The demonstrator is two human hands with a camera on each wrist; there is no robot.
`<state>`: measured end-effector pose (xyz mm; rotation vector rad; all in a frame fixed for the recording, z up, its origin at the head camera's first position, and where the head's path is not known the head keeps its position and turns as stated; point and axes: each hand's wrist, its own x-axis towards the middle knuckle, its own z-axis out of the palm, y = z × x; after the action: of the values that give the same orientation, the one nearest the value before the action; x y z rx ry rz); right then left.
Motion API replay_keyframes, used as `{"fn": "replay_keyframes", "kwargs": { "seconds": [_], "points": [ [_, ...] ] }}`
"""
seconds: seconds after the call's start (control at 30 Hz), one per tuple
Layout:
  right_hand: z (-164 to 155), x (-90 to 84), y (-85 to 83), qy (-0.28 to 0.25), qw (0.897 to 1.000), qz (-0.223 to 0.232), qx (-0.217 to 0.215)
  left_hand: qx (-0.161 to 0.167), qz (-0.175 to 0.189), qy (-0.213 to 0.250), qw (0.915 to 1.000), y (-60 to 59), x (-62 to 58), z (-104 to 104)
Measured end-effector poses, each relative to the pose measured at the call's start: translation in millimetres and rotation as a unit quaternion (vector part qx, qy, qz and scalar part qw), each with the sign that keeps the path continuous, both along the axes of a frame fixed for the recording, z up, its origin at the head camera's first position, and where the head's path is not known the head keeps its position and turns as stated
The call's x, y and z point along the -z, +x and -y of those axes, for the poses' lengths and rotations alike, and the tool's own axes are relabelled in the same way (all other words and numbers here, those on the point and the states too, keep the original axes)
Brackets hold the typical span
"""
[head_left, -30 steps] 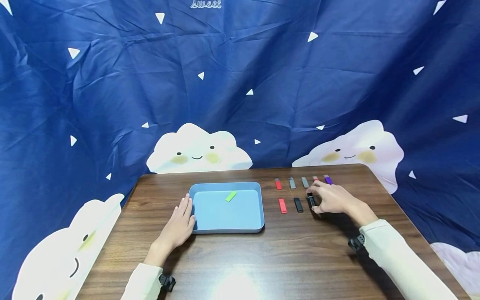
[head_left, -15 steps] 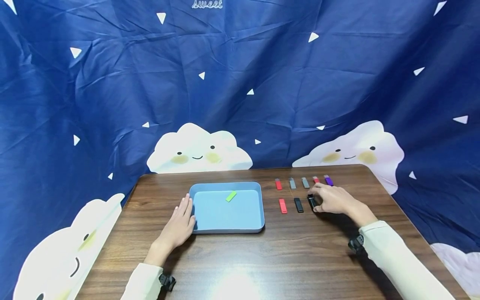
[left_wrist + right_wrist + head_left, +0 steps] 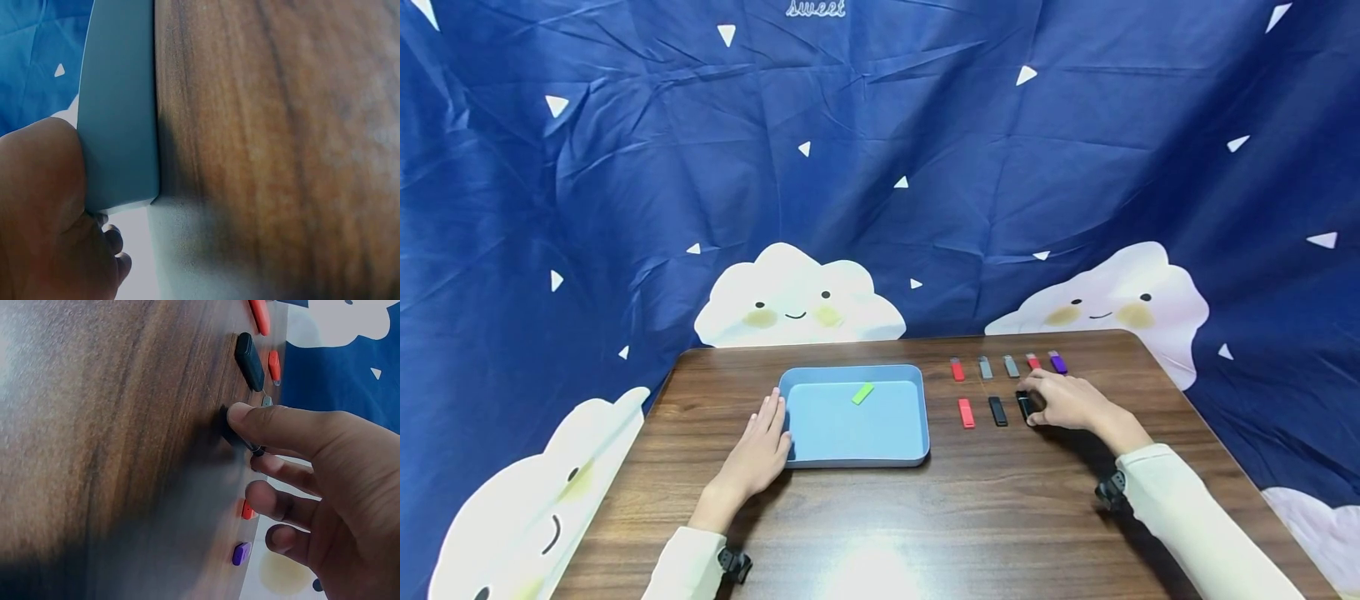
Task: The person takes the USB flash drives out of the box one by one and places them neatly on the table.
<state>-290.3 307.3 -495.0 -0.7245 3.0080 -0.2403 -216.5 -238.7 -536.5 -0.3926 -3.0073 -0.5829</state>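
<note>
Right hand is barely shifting versus a second ago, thumb and fingers closing on the black stick, right of frame centre, not lifted. Pickup looks just starting. Left hand is staying flat, fingers straight against the tray edge.

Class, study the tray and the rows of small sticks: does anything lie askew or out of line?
Yes. The green stick lies alone in the blue tray, slanted against its edges, while the sticks on the table sit in straight rows. The right hand pinches a black stick.
</note>
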Motion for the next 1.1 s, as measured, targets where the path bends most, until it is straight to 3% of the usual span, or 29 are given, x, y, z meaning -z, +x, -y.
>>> {"fn": "replay_keyframes", "kwargs": {
  "seconds": [0.57,1.1],
  "points": [
    [-3.1,0.6,1.6,-0.011,1.0,0.019,-0.004,-0.005,0.004,-0.01,0.9999,-0.6,-2.2,1.2],
    [-3.8,-5.4,4.4,-0.025,0.999,0.02,-0.01,0.013,-0.011,0.017,0.9997,-2.5,3.2,5.6]
  ]
}}
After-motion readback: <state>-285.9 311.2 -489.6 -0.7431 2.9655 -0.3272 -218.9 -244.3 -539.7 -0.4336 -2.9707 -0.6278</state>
